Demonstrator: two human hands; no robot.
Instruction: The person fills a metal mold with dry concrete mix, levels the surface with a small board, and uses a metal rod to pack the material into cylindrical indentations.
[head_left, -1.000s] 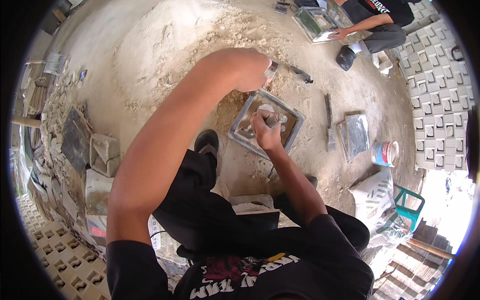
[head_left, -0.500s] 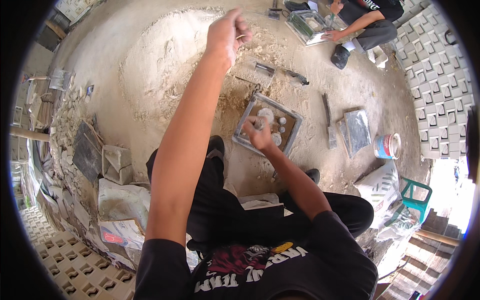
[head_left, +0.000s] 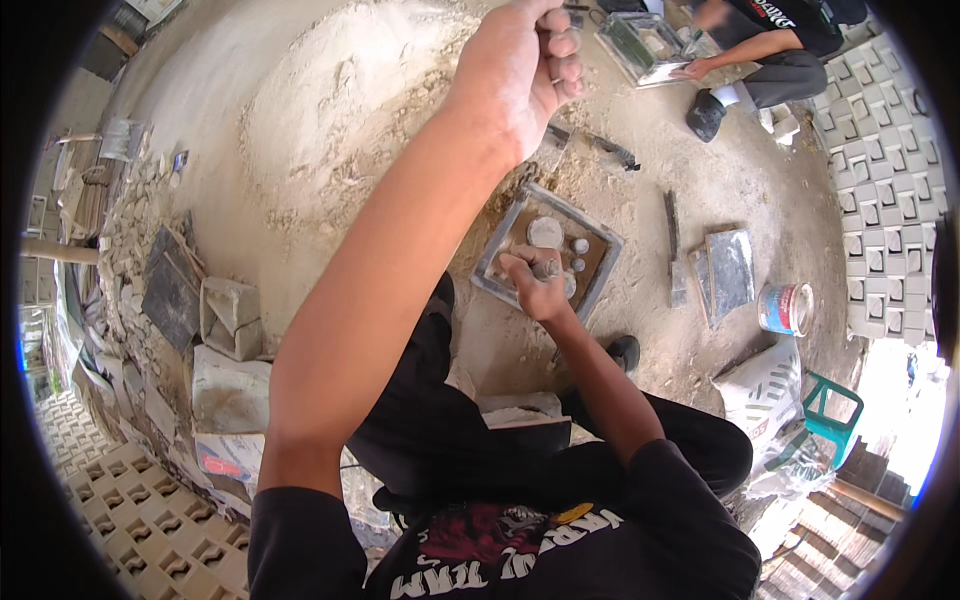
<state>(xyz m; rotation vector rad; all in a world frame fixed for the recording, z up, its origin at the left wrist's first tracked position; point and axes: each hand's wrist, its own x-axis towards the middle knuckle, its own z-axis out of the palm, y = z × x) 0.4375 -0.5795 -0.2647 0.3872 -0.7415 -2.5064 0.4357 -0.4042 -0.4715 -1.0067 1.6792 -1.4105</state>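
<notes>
My left hand is raised high and close, its dusty fingers curled inward; whatever they may hold is hidden. Below it, a square grey mould frame lies on the ground between my feet. Inside the frame sit a large pale disc and small round grey knobs on a brownish bed. My right hand is over the frame's near part, fingers wrapped round a grey, dusty, rounded piece. Most of that piece is covered by the hand.
A heap of pale powder spreads ahead. Rightward lie a dark bar, flat plates, a bucket, a white sack and a green stool. A co-worker's hand touches another mould. A hollow block stands left.
My left hand has moved up and to the right, nearer the camera, fingers still curled. My right hand stays closed over the frame, its wrist turned slightly. The whole view has shifted a little.
</notes>
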